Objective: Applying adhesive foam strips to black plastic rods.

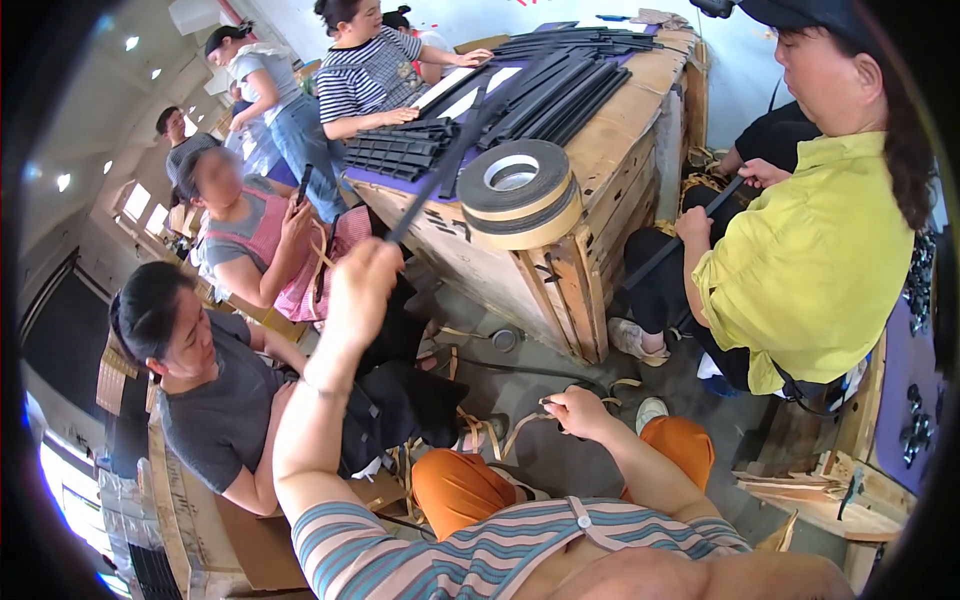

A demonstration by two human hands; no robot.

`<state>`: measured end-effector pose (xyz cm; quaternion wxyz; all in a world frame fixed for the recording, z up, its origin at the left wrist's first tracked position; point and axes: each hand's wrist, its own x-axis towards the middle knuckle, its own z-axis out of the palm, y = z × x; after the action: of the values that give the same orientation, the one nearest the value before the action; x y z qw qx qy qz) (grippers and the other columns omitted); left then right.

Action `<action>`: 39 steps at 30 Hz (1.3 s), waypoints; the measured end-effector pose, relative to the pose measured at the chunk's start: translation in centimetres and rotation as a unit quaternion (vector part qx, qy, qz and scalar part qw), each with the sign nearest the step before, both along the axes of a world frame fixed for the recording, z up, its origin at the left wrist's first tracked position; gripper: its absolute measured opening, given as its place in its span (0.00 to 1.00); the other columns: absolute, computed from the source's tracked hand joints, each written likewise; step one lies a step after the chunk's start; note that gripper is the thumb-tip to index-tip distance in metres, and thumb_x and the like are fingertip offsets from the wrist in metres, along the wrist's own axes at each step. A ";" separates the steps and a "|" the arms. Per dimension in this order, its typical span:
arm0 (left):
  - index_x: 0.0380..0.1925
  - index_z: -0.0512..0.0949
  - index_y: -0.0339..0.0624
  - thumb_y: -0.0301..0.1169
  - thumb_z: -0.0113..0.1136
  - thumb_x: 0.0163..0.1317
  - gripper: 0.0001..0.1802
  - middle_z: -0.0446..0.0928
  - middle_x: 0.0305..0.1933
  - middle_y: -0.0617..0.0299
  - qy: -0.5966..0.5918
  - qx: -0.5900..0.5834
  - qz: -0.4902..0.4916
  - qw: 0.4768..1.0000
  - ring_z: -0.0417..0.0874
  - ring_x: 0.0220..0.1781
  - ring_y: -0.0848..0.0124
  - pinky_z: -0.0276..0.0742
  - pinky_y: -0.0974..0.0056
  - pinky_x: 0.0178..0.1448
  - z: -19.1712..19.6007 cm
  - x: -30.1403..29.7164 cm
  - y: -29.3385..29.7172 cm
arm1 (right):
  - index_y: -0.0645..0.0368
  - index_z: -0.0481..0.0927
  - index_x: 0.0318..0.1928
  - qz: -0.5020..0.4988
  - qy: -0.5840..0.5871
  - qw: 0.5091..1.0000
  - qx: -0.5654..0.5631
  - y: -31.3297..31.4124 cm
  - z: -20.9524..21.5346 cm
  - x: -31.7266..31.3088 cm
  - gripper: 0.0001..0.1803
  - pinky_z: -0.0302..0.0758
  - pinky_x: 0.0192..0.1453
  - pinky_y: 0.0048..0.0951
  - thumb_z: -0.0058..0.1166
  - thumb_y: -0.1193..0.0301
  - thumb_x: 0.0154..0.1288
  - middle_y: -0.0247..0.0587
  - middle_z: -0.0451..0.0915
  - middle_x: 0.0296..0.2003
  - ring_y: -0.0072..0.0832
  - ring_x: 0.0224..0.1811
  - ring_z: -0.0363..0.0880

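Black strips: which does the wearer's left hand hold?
The strip slanting up from the left hand; piled ones lie on the crate; the person in yellow holds another.

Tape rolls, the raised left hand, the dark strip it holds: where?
Tape rolls (518,203): head view, black top face.
Left hand (362,285): head view, middle of the fist.
Dark strip (432,188): head view, mid-length.

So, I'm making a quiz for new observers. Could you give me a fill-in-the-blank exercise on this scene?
The raised hand holding a dark strip is the camera wearer's ____ one.
A stack of tape ____ stands at the wooden table's near corner.
The co-worker at picture right wears a ____ shirt.
The camera wearer's trousers are ____.
Missing words: left, rolls, yellow, orange.
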<state>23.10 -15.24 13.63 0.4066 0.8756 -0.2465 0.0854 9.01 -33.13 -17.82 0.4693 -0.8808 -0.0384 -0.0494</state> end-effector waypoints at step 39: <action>0.31 0.65 0.41 0.40 0.51 0.64 0.13 0.60 0.17 0.68 0.363 -0.457 -0.259 0.770 0.60 0.16 0.78 0.56 0.73 0.20 -10.0 -20.6 8.9 | 0.64 0.78 0.28 0.028 0.041 0.947 0.318 4.0 10.5 -7.0 0.09 0.66 0.26 0.17 0.53 0.72 0.62 0.30 0.74 0.21 0.14 0.21 0.70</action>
<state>2.54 -6.33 3.58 0.8244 0.4556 -0.2300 -0.2445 1.99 -29.16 -7.32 0.7275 -0.6856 -0.0258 -0.0096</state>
